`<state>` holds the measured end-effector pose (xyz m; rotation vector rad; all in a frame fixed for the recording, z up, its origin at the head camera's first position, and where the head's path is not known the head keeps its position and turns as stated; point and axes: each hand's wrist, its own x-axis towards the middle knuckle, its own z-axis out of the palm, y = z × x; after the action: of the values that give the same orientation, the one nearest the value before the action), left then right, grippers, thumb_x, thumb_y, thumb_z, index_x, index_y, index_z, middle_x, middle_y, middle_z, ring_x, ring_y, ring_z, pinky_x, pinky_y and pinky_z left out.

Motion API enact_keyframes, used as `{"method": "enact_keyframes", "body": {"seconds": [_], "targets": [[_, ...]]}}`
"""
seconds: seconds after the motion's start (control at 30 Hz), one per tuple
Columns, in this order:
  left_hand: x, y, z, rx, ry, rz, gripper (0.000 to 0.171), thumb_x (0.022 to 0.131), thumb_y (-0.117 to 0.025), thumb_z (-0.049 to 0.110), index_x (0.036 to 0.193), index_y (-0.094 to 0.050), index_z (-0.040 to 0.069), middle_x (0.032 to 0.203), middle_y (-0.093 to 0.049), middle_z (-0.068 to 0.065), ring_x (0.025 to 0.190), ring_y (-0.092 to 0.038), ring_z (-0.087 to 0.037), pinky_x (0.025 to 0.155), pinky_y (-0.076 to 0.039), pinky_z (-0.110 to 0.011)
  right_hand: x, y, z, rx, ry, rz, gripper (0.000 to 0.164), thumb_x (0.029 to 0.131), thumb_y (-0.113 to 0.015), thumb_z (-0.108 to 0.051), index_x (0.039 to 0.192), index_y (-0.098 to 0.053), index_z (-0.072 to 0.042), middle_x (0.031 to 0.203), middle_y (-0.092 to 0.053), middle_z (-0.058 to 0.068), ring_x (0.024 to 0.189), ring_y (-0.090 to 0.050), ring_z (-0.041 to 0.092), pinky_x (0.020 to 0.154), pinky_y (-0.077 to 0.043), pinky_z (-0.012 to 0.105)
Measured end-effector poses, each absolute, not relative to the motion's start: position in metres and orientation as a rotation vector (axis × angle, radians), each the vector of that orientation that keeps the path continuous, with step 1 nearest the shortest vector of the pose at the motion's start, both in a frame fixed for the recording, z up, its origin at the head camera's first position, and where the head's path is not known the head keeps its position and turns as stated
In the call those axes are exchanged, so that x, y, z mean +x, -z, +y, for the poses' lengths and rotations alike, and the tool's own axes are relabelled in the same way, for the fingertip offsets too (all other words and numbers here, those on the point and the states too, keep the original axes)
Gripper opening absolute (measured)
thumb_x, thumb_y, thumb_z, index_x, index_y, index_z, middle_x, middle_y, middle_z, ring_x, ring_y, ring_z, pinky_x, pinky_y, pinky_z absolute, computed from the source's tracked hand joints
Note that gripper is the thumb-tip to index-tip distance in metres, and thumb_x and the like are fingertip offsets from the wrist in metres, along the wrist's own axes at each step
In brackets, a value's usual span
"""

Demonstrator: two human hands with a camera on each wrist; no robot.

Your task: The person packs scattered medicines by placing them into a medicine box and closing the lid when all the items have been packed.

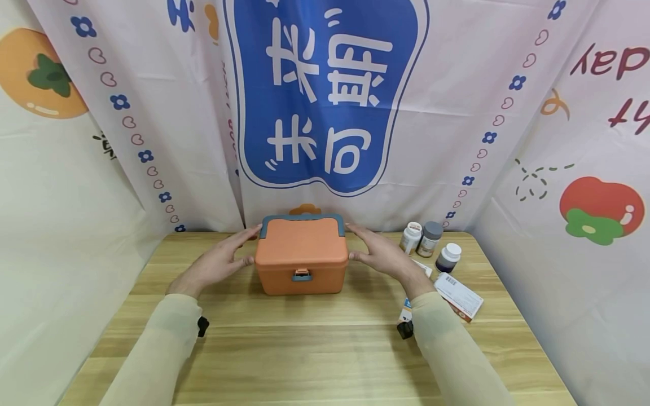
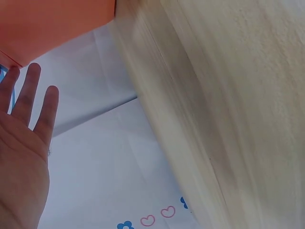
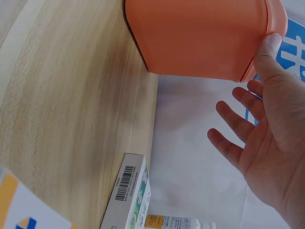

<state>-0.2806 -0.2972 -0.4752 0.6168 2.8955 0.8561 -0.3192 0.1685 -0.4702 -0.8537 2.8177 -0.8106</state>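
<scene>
An orange box (image 1: 302, 242) with a blue-grey handle (image 1: 341, 225) and a front latch (image 1: 302, 275) stands on the wooden table, lid down. At its left side is my left hand (image 1: 218, 262), fingers extended and fingertips right at the lid's edge. My right hand (image 1: 383, 254) mirrors it on the other side. In the right wrist view, the right thumb (image 3: 268, 52) lies against the box's lid edge while the other fingers spread apart, slightly bent. The left wrist view has the left palm (image 2: 21, 157) facing the box with straight fingers.
Right of the box stand a white bottle (image 1: 410, 238), a grey-capped bottle (image 1: 429, 239) and a dark bottle with white cap (image 1: 449, 257). Medicine boxes, one white (image 1: 459, 293), lie nearby, partly behind the right forearm. Printed cloth (image 1: 447, 113) hangs behind the table.
</scene>
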Motion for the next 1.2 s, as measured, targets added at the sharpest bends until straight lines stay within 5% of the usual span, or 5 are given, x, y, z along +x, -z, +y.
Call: {"method": "enact_keyframes", "body": {"seconds": [0.83,1.2], "targets": [[-0.2811,0.4792,-0.2945,0.644,-0.987,2.863,0.083,0.12,-0.066,0.036,0.19,-0.023,0.026,0.192,-0.034,-0.024,0.167,-0.048,-0.058,0.133,-0.045,-0.077,-0.3197,0.4722,0.1673,-0.825,0.949,2.758,0.083,0.119,-0.073,-0.037,0.188,-0.028,-0.036,0.192,-0.041,0.004,0.174,-0.047,0.039,0.14,-0.042,0.068],[-0.2851,0.4821,-0.2923,0.657,-1.105,2.832,0.076,0.124,-0.053,0.043,0.191,-0.02,0.028,0.194,-0.027,-0.025,0.17,-0.042,-0.059,0.131,-0.044,-0.081,-0.3211,0.4716,0.1664,-0.839,1.107,2.682,0.079,0.121,-0.065,-0.044,0.189,-0.025,-0.036,0.188,-0.049,0.004,0.175,-0.046,0.036,0.14,-0.041,0.069]]}}
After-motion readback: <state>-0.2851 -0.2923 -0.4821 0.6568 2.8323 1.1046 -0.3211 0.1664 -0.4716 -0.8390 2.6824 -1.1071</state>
